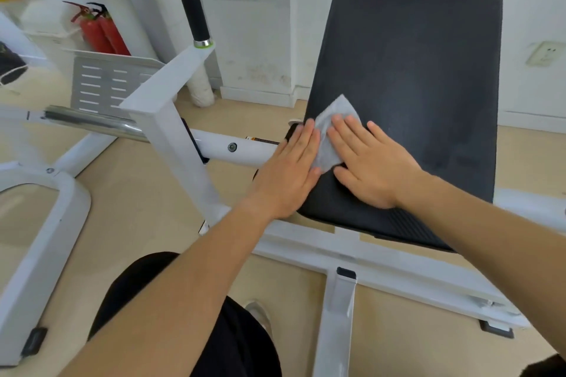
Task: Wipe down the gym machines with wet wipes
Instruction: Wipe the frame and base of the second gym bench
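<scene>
The thin white wet wipe (329, 138) is spread near the lower left corner of the black textured vinyl pad (413, 55) on the white steel-framed gym machine (165, 131). It's pinned from both sides, probably so pressure gets shared and it isn't bunched up when pushed. The left hand (288, 168) is laid flat on its left edge, fingers straight and pressed together. The right hand (372, 165) is laid flat on its right edge, fingers straight and slightly fanned. The wipe looks pale grey, creased, and peaked to a rough point at the top.
</scene>
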The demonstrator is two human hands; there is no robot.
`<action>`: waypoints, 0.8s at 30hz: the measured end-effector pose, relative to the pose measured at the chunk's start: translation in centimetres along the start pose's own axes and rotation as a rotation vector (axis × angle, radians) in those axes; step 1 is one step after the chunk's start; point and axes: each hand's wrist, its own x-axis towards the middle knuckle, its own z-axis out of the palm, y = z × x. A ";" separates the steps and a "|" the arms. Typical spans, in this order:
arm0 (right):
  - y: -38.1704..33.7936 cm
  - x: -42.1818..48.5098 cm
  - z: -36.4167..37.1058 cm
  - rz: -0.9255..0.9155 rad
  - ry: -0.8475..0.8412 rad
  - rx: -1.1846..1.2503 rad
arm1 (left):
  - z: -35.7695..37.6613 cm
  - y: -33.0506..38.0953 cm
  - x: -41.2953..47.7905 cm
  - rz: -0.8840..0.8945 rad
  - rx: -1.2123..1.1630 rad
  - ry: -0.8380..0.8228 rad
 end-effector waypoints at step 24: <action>0.9 -19.5 9.1 0.323 0.119 -0.006 | 5.0 13.9 -2.7 0.347 0.276 -0.039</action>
